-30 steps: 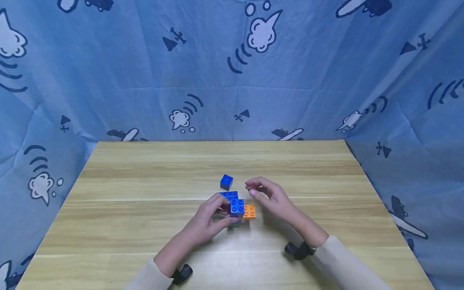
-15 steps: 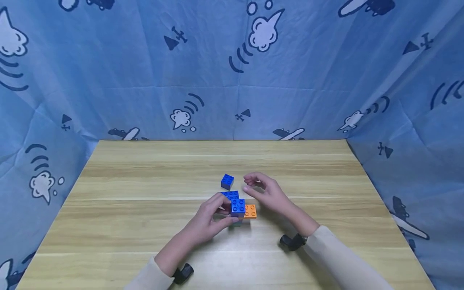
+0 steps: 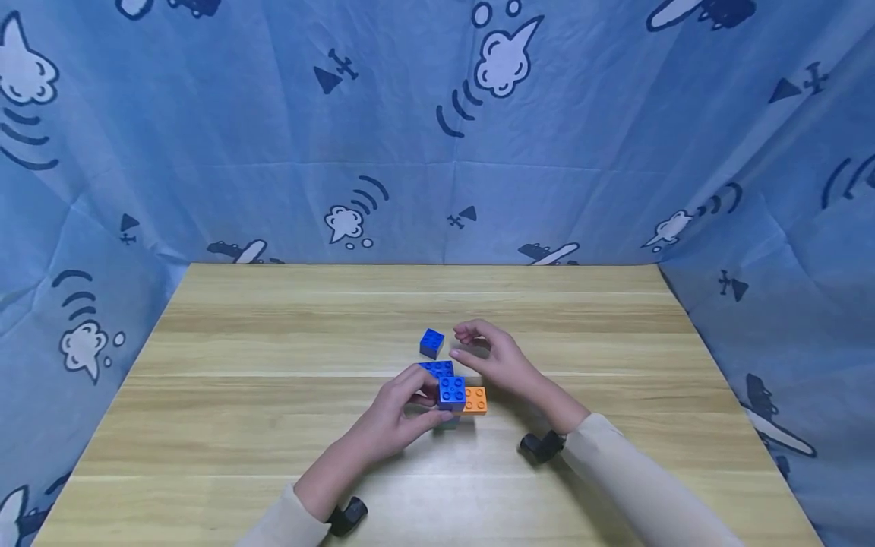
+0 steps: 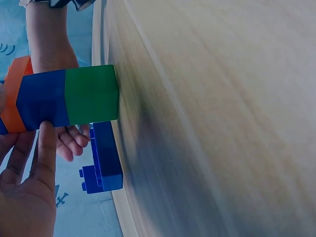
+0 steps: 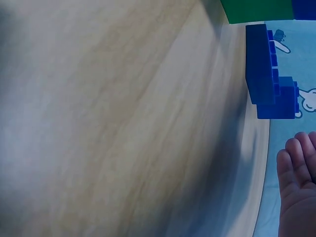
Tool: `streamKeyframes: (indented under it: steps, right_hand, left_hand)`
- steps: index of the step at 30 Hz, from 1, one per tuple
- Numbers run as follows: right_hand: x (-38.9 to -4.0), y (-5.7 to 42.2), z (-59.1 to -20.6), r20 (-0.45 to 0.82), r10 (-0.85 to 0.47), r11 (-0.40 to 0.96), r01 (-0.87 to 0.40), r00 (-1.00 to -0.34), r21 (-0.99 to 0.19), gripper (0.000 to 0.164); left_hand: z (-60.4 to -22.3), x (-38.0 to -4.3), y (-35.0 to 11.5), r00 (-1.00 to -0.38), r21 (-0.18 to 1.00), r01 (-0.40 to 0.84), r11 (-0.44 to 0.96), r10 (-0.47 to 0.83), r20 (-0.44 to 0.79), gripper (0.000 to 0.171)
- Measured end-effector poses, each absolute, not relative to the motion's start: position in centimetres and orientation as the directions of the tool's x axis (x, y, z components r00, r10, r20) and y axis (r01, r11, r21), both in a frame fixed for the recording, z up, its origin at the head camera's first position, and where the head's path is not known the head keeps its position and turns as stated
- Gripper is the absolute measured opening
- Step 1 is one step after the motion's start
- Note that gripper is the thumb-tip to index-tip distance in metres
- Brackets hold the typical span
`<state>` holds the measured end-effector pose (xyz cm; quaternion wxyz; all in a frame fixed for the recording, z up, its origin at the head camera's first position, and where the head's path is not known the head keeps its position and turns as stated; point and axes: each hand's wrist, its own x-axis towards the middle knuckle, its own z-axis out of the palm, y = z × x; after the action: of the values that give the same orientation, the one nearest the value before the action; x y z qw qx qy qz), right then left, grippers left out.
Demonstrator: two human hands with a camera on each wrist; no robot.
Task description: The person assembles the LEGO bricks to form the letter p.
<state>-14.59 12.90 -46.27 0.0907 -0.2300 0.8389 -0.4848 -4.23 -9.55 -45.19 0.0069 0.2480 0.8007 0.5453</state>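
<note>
A stack of toy building bricks is gripped from its left side by my left hand (image 3: 393,414). In the head view its top blue brick (image 3: 451,390) sits over an orange brick (image 3: 476,400) that juts to the right. Below these, the left wrist view has another blue brick (image 4: 43,101) and a green brick (image 4: 92,95) at the bottom, by the tabletop. Just behind the stack lies a longer blue brick (image 3: 443,368), partly hidden. Farther back stands a small blue brick (image 3: 432,343). To its right hovers my right hand (image 3: 502,365), fingers loosely bent, holding nothing.
The bricks and hands are over a light wooden table (image 3: 273,327). A blue patterned cloth (image 3: 396,114) hangs behind it and along both sides. Black wrist cameras (image 3: 542,447) sit under both wrists.
My right hand has moved left and slightly away from me, closer to the small blue brick. The left hand keeps its grip on the stack. The view has shifted slightly.
</note>
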Motion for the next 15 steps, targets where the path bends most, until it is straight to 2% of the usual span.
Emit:
streamKeyframes:
  steps: [15]
  right_hand:
    - [-15.4,11.6,-46.5,0.049,-0.5,0.437,-0.3,-0.865,-0.848,0.048]
  left_hand:
    - [-45.2,-4.3,-9.6,-0.875,0.882,0.388,0.269,0.408,0.261,0.022]
